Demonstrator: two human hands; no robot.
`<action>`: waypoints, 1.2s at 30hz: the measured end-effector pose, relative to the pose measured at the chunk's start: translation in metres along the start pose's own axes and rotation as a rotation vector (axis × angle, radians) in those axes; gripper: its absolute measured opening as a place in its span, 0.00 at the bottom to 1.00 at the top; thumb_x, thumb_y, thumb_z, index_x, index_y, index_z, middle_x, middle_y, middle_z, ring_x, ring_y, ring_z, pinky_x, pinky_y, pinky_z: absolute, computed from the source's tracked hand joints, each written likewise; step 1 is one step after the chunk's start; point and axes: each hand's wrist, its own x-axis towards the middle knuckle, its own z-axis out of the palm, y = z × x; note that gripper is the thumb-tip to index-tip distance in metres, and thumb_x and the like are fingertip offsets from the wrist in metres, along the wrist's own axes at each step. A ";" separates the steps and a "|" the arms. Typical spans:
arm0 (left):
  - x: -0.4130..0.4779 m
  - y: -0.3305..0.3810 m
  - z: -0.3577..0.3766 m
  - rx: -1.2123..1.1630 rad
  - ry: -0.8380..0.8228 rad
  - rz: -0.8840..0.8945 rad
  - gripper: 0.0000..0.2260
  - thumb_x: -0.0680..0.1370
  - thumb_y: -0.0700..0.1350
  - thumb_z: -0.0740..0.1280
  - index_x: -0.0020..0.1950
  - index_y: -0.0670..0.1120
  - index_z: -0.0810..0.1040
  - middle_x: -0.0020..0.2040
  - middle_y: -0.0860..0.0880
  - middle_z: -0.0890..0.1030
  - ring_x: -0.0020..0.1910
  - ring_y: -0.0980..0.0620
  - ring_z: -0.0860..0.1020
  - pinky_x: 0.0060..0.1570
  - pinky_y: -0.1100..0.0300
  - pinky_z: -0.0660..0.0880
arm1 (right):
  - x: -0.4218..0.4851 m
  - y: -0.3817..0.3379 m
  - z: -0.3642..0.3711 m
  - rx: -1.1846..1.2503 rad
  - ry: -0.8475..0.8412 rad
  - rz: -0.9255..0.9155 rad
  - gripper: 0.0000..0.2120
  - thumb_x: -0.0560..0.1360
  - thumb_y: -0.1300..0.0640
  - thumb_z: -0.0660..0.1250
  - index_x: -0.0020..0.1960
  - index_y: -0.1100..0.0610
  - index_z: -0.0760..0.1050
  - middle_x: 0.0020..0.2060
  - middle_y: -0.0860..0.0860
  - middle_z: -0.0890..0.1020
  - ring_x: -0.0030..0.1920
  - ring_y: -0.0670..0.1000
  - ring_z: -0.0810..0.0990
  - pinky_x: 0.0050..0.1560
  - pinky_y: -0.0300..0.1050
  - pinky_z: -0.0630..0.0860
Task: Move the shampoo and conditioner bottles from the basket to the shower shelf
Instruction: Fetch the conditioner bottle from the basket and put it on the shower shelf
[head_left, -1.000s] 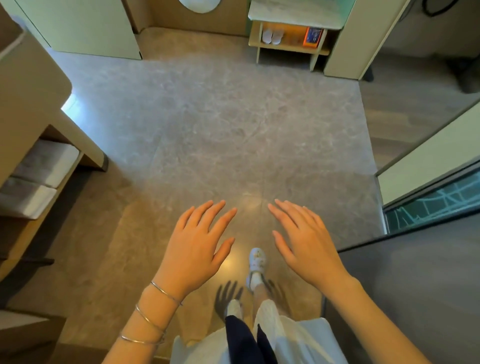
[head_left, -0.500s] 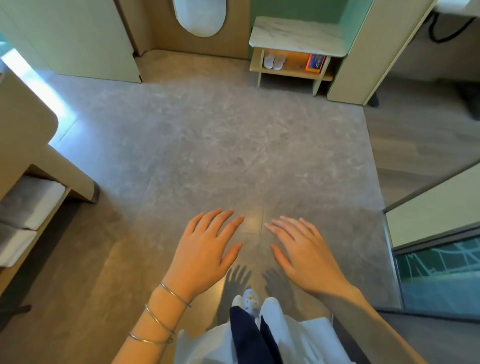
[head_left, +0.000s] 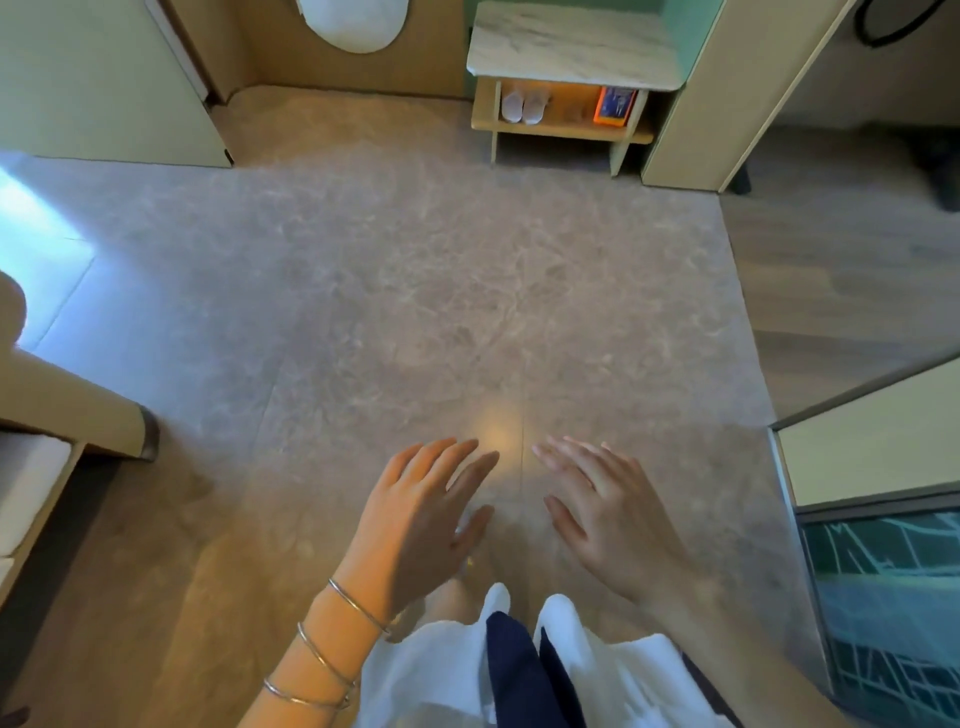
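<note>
Left hand (head_left: 415, 525): lower centre of the frame, back up, fingers straight and spread wide, holding nothing, hovering over the floor.
Right hand (head_left: 613, 525): just right of the left hand and apart from it, back up, fingers likewise spread and relaxed, holding nothing.
Bangles (head_left: 358, 607): three thin silver ones on the left wrist and forearm.
Shampoo and conditioner bottles: place cannot be told from this view.
Floor (head_left: 389, 291): grey veined stone across the middle of the frame, with a soft bright spot just above the fingertips; wood planks (head_left: 831, 291) at the right edge.
Small stand (head_left: 571, 47): top centre-right, pale marble top, open wooden shelf beneath.
Slippers (head_left: 523, 105): white pair on that shelf, left side.
Box (head_left: 614, 105): orange and blue, upright on the same shelf, right side.
White garment (head_left: 431, 675): bottom centre, with a dark navy strip (head_left: 514, 670) hanging down its middle.
Glass panel (head_left: 888, 597): lower right, dark teal with pale lines.
Bench (head_left: 62, 405): left edge, tan, with a white pad (head_left: 26, 483) below it.
</note>
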 end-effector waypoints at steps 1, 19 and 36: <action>0.012 -0.011 0.001 -0.005 -0.007 0.001 0.20 0.76 0.54 0.56 0.64 0.47 0.76 0.60 0.47 0.79 0.58 0.45 0.77 0.56 0.50 0.73 | 0.014 0.003 0.002 -0.008 -0.015 0.020 0.20 0.75 0.51 0.56 0.66 0.53 0.70 0.61 0.51 0.78 0.62 0.51 0.75 0.63 0.50 0.68; 0.222 -0.151 -0.032 0.008 -0.022 -0.016 0.20 0.77 0.56 0.56 0.64 0.49 0.75 0.59 0.50 0.79 0.57 0.48 0.77 0.54 0.51 0.73 | 0.253 0.054 0.002 -0.011 0.004 0.084 0.19 0.74 0.50 0.57 0.62 0.54 0.74 0.57 0.52 0.79 0.60 0.52 0.73 0.59 0.53 0.69; 0.536 -0.184 -0.056 0.069 0.134 -0.003 0.20 0.76 0.56 0.57 0.63 0.50 0.75 0.58 0.51 0.79 0.57 0.51 0.75 0.55 0.55 0.72 | 0.493 0.237 -0.059 -0.044 0.094 0.029 0.18 0.75 0.51 0.56 0.61 0.55 0.74 0.56 0.52 0.79 0.57 0.54 0.76 0.57 0.50 0.72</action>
